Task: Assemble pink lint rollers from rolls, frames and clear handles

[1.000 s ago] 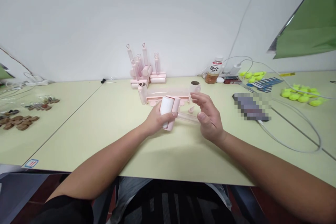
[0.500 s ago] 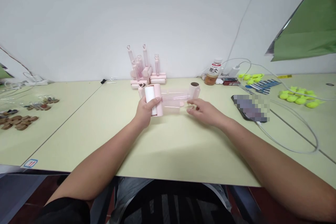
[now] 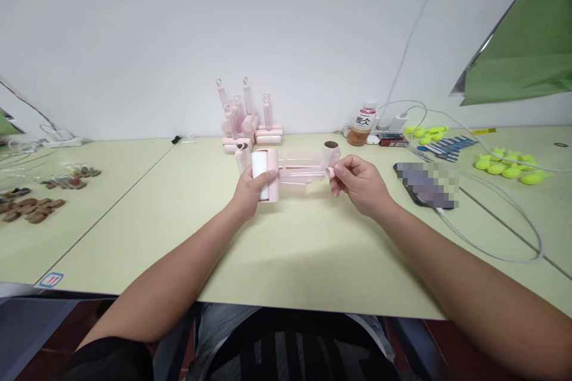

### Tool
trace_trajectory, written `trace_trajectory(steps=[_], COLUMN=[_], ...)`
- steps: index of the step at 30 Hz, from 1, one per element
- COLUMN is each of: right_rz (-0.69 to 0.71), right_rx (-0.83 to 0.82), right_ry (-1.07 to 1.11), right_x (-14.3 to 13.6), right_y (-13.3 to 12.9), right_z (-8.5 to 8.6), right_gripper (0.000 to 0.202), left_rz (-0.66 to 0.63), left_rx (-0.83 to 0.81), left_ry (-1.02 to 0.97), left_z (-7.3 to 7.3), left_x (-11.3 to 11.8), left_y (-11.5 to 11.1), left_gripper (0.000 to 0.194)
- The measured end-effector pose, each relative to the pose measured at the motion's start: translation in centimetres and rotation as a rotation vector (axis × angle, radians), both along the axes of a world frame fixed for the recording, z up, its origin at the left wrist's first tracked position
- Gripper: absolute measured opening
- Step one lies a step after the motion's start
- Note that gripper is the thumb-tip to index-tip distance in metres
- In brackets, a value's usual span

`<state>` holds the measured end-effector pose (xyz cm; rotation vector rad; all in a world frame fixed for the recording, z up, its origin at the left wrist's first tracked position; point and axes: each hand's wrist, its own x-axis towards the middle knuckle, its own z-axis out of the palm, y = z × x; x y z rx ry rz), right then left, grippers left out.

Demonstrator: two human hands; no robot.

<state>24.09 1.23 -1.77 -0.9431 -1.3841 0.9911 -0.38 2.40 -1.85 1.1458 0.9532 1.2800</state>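
Observation:
Above the table, my left hand is closed round the head of a pink lint roller with a white roll in it. The roller's clear handle points right, toward my other hand. There, my right hand pinches a small pale pink end cap at the handle's tip; whether the cap is joined to the handle I cannot tell. Just behind stand a pink roll with a brown core and, beside my left hand, other pink rolls, partly covered.
Several pink lint rollers stand grouped against the wall. To the right are a drink bottle, a phone on a white cable, and bright yellow pieces. Small brown pieces lie far left.
My right hand has moved slightly right and its fingers have closed on the end cap. My left hand has shifted a little right and down with the lint roller.

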Motion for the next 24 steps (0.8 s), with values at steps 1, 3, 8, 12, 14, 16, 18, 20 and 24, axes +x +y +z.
trace_trajectory(steps=[1,3,8,12,14,16,18,20,24], right_rz=[0.021,0.060,0.091,0.100,0.113,0.133,0.165,0.221,0.406], right_rx=[-0.002,-0.001,0.012,0.029,0.034,0.012,-0.031,-0.073,-0.159], right_ry=[0.020,0.029,0.087,0.135,0.134,0.150,0.182,0.201,0.203], right_x=[-0.1,-0.3,-0.4,-0.6,-0.8,-0.9,-1.0,-1.1,-0.9], right_y=[-0.2,-0.4,-0.8,-1.0,-1.1,-1.3,-1.3,-1.4,-1.8], right_z=[0.0,0.1,0.2,0.2,0.1,-0.1,-0.3,-0.4,0.1], right_gripper=[0.038,0.038,0.037,0.040,0.043,0.042,0.036,0.030,0.033], left_rz=[-0.012,-0.032,-0.045,-0.044,-0.050,-0.046,-0.028,-0.011,0.014], left_rx=[0.002,0.012,0.031,0.046,0.064,0.083,0.091,0.094,0.109], left_ry=[0.005,0.011,0.028,0.070,0.102,0.138,0.170,0.190,0.213], left_z=[0.0,-0.1,-0.2,-0.3,-0.4,-0.6,-0.8,-0.9,-0.8], left_x=[0.0,0.0,0.0,0.2,0.4,0.7,0.8,0.8,0.6], left_y=[0.0,0.0,-0.1,-0.3,-0.5,-0.7,-0.8,-0.8,-0.5], left_gripper=[0.043,0.043,0.043,0.046,0.047,0.047,0.048,0.049,0.050])
